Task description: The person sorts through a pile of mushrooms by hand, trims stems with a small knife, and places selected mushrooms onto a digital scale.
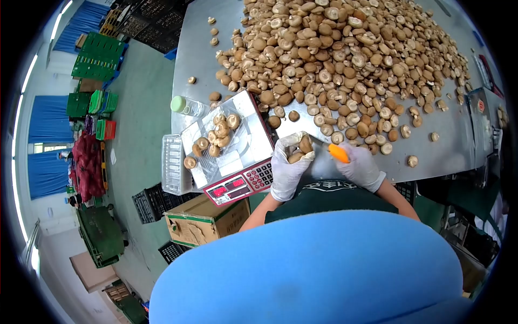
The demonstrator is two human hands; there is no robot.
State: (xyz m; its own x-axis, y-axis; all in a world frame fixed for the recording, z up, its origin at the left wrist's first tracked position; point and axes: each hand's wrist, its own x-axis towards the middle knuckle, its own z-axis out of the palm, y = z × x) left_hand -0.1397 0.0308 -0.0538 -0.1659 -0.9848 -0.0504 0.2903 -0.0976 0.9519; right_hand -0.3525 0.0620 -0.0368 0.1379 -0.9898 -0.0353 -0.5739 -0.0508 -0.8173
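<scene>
1. My gloved left hand point(288, 164): fingers closed on mushrooms point(300, 151).
2. My right hand point(360, 167): grips orange-handled knife point(335, 152).
3. Bench point(448, 146): mushroom heap point(345, 59), scale point(240, 186) bearing a filled tray point(218, 137).

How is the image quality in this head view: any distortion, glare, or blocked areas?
Head view: strong fisheye bending with a black vignette at the corners; bright window glare at the left edge; a blurred blue shape blocks the bottom; the brown mushroom pile and the grey metal table are evenly lit and sharp.

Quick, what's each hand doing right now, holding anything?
Left hand: closed around mushrooms, gloved.
Right hand: closed on an orange-handled knife, gloved, blade toward the mushrooms.
</scene>
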